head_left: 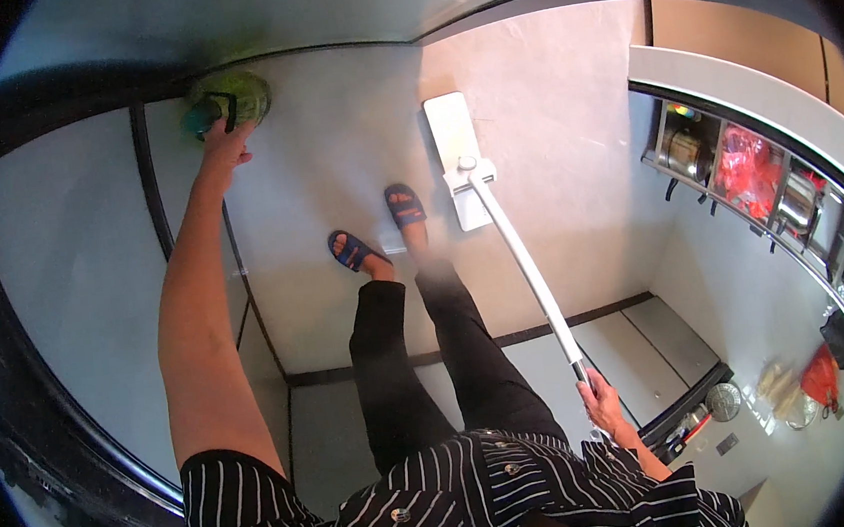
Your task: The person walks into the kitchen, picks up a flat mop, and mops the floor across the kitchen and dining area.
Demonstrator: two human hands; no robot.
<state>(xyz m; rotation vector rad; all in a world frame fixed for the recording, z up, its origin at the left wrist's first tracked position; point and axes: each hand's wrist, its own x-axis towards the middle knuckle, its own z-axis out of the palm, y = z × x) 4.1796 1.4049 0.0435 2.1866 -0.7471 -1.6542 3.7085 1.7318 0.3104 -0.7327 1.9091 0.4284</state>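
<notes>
My right hand (604, 402) grips the upper end of a white pole. The pole runs down to a white flat mop (456, 136), whose long rectangular head lies flat on the pale floor. Far forward on the left, at the end of my outstretched arm, my left hand (228, 151) is closed at the dark handle of a rounded green object (248, 98), possibly a container. That object is blurred, and a teal patch shows on its left side. Its exact kind and the fingertips are hard to make out.
Blue sandals (351, 250) are on my feet, left of the mop head. Grey cabinet fronts (64, 219) with dark edging stand on the left. At right, a wall rack (753, 223) holds metal pots and red plastic bags. Strainers (723, 401) and other utensils are at lower right.
</notes>
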